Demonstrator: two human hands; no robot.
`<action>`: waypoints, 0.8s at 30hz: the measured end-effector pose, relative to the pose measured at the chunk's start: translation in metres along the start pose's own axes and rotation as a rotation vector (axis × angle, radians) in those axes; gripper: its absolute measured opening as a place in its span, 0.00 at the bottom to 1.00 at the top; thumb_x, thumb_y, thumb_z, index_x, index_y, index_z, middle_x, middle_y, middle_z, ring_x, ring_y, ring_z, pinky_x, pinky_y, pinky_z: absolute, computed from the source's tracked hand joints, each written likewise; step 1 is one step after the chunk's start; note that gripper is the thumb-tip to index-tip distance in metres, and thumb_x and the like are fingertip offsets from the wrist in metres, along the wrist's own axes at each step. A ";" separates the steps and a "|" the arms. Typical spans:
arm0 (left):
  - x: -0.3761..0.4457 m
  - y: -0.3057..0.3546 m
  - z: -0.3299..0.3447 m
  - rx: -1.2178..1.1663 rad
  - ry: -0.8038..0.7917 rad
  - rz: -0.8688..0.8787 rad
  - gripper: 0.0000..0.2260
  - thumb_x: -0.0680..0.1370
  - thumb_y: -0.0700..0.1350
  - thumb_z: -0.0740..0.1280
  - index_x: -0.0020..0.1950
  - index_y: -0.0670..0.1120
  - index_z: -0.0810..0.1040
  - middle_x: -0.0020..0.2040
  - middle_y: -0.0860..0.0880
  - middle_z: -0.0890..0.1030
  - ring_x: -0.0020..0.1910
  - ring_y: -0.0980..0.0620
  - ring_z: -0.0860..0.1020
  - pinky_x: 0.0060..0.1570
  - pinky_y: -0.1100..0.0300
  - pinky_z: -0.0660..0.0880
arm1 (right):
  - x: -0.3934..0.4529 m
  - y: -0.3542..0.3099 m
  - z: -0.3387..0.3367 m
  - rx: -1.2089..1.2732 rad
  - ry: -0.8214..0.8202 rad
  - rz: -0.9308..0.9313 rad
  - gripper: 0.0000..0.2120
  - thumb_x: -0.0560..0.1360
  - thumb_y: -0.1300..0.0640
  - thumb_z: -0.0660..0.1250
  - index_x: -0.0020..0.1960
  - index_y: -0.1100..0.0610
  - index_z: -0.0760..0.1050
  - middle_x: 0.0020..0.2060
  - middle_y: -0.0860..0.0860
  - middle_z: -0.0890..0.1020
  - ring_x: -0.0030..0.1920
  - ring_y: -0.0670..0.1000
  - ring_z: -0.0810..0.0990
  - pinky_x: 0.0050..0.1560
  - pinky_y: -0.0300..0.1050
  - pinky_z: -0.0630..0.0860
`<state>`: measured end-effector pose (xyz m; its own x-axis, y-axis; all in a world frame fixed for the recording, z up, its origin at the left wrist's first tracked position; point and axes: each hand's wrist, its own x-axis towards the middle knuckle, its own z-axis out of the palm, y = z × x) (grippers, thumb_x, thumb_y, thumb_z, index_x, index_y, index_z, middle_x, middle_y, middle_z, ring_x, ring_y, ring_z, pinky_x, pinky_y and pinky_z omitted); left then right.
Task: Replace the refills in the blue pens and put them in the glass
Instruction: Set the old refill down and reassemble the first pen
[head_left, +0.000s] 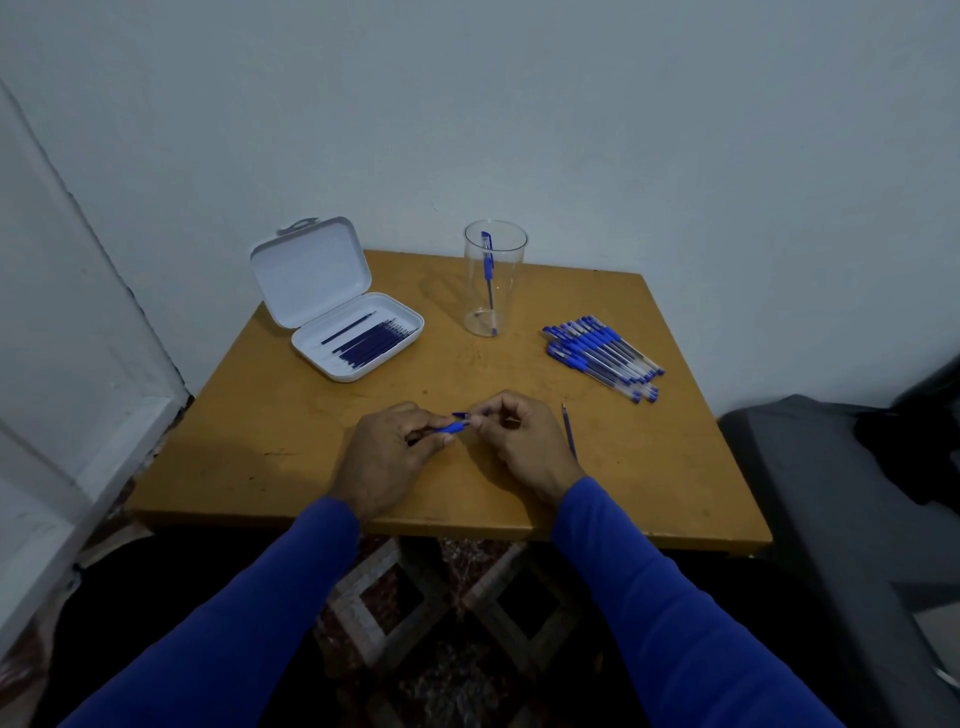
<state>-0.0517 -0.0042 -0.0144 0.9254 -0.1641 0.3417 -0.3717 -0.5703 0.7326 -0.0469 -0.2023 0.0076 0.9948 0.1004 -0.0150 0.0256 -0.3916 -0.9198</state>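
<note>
The pen (451, 427) being worked on is a slim stick with a blue rubber grip and a clear barrel, most of it hidden inside the fingers. It is held just above the table (322, 467), in front of the glass (494, 278) and nearer the person. The left hand (387, 452) curls round its barrel; the right hand (519, 441) pinches its tip end, where a small blue part shows between the fingertips.

The glass is tall and clear and stands upright at the far edge of the table, with one blue pen (488, 270) inside, leaning against its wall. Right of the glass lies a pile of blue pens (602, 356), side by side. Nearer than that pile, a single thin refill (569, 431) lies on the table just beside the right hand. Left of the glass sits an open white case (358, 340) holding dark blue refills (371, 345), lid raised.
</note>
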 end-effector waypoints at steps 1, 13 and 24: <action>0.000 0.000 0.000 -0.001 0.001 0.003 0.09 0.75 0.44 0.75 0.56 0.49 0.86 0.40 0.59 0.79 0.40 0.59 0.78 0.39 0.71 0.69 | 0.000 0.000 -0.002 0.030 -0.028 -0.010 0.06 0.78 0.57 0.72 0.55 0.51 0.81 0.45 0.48 0.82 0.44 0.46 0.78 0.47 0.43 0.77; 0.001 -0.002 0.000 -0.005 0.014 -0.022 0.10 0.76 0.45 0.75 0.56 0.49 0.86 0.41 0.61 0.79 0.42 0.60 0.77 0.42 0.70 0.70 | -0.003 -0.001 -0.003 0.170 0.099 0.065 0.04 0.81 0.58 0.68 0.48 0.55 0.80 0.42 0.54 0.81 0.34 0.47 0.74 0.34 0.42 0.74; 0.001 -0.005 -0.001 0.002 0.085 -0.016 0.10 0.77 0.46 0.74 0.57 0.48 0.85 0.45 0.56 0.82 0.43 0.58 0.79 0.46 0.55 0.79 | -0.004 -0.018 0.006 -0.342 0.004 0.090 0.03 0.78 0.55 0.72 0.51 0.51 0.80 0.47 0.44 0.79 0.47 0.43 0.78 0.47 0.36 0.75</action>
<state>-0.0492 -0.0006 -0.0177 0.9214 -0.0865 0.3790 -0.3571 -0.5735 0.7373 -0.0518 -0.1903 0.0222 0.9950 0.0481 -0.0875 -0.0312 -0.6823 -0.7304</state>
